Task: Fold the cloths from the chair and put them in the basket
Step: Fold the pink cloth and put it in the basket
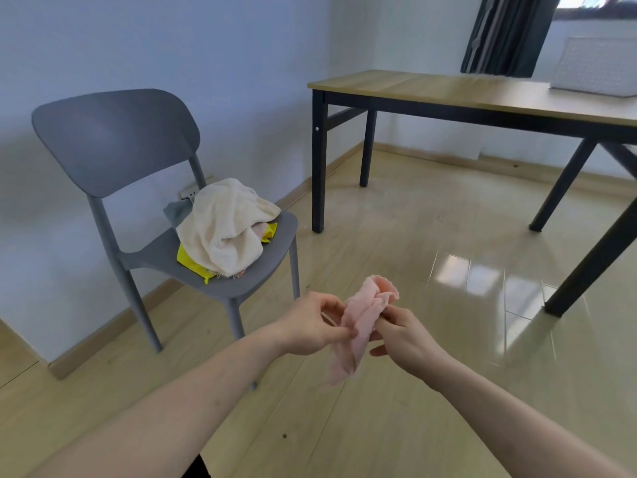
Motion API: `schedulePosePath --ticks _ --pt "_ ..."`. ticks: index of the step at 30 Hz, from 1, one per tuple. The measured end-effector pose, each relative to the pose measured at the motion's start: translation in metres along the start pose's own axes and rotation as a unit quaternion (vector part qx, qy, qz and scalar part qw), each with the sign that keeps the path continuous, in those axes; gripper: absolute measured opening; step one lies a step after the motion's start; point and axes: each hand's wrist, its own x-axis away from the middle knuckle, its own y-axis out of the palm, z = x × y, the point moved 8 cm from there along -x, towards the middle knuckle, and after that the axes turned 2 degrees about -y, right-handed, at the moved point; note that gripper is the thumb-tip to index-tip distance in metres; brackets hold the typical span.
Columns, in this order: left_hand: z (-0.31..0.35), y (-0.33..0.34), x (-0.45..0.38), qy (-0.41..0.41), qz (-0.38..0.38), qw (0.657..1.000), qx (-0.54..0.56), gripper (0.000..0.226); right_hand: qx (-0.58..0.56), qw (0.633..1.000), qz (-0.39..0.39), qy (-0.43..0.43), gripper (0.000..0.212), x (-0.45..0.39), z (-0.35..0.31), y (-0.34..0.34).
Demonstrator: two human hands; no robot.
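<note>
Glossy floor (413, 253), wooden table (431, 88)

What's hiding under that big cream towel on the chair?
Under the cream towel, a yellow cloth pokes out in front and again at the right, a grey one behind, and something pinkish at the lower edge. The towel covers the rest, so the full count is unclear.

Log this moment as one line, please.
stage: folding | left hand + right hand: pinching pink cloth | chair: cloths piled | basket: on table
</note>
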Motion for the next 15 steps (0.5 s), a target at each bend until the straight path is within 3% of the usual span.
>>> schedulePosePath --ticks 2,4,11,15 --pt "0.001 -0.002 -0.003 0.023 0.046 0.996 -0.072 0.005 -0.005 1.000 0.014 0.005 0.031 0.000 0.001 -0.005" --pt "0.001 -0.012 -0.007 0.023 0.108 0.991 -0.080 0.006 -0.012 0.999 0.033 0.008 0.030 -0.002 0.003 -0.013" --pt "0.000 -0.047 -0.003 -0.004 0.204 0.975 0.089 0.013 -0.044 0.987 0.138 0.068 0.042 -0.006 0.021 -0.053" --pt "0.015 -0.047 0.006 0.039 0.196 0.974 0.110 0.016 -0.032 0.990 0.053 0.125 0.027 -0.004 0.033 -0.042"
